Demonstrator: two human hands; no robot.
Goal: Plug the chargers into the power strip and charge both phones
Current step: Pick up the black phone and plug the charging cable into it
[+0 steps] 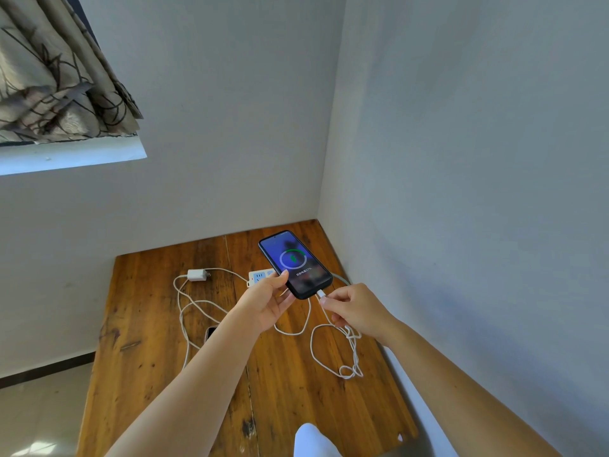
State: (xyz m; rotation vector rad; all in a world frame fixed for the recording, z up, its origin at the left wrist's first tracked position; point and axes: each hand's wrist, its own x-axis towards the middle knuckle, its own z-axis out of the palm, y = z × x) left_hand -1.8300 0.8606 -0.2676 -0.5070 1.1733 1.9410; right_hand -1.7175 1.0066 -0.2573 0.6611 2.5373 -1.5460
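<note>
My left hand (268, 300) holds a dark phone (295, 263) above the wooden table (158, 374), its screen lit with a green charging ring. A white cable plug (321, 294) sits in the phone's bottom end, and my right hand (354, 310) pinches the white cable (316, 347) just behind it. The white power strip (258, 277) lies under the phone, mostly hidden. A second white charger (197, 275) lies loose on the table to the left, its prongs free, its cable (184, 311) looping toward me. A second phone (210, 333) shows only an edge beside my left forearm.
The table stands in a corner, with white walls behind it and on its right. A window sill (72, 158) and patterned curtain (49, 77) are at the upper left. Tiled floor (39, 413) lies left of the table. A white object (313, 440) sits at the bottom edge.
</note>
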